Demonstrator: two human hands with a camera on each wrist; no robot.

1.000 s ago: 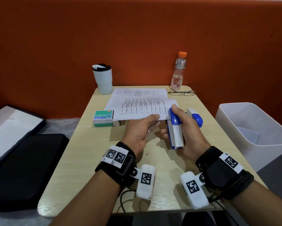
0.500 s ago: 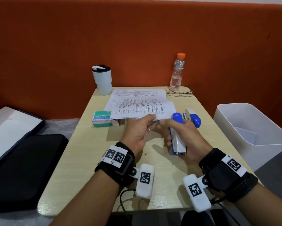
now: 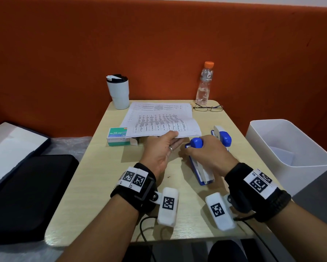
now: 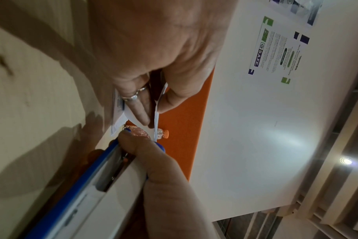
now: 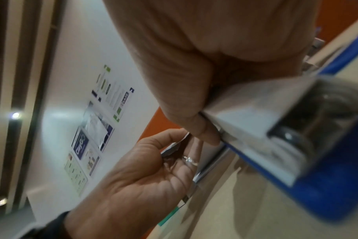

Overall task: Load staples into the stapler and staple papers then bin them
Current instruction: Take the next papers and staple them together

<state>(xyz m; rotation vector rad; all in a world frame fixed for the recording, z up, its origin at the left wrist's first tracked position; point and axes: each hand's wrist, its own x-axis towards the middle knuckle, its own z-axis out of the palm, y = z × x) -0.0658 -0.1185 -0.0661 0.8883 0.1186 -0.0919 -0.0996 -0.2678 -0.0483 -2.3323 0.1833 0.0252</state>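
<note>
Printed papers [image 3: 158,120] lie in a stack at the table's middle back. My left hand [image 3: 162,146] pinches the near edge of the top sheets [image 4: 156,113] between thumb and fingers, lifting it slightly. My right hand [image 3: 206,154] grips a blue and white stapler [image 3: 200,167] from above; its base rests on the table and its blue nose [image 3: 195,142] sits just short of the papers' near right corner. The stapler body [image 5: 276,126] fills the right wrist view. A green staple box [image 3: 118,136] lies left of the papers, its flap open.
A second blue and white stapler [image 3: 222,136] lies behind my right hand. A white tumbler [image 3: 118,91], a clear bottle [image 3: 204,84] and glasses [image 3: 208,107] stand along the table's back edge. A white bin [image 3: 287,154] stands right of the table. A black case [image 3: 26,195] lies left.
My right hand has lowered the stapler from a raised, tilted hold down onto the table, near the papers' corner. My left hand keeps its pinch on the papers' near edge.
</note>
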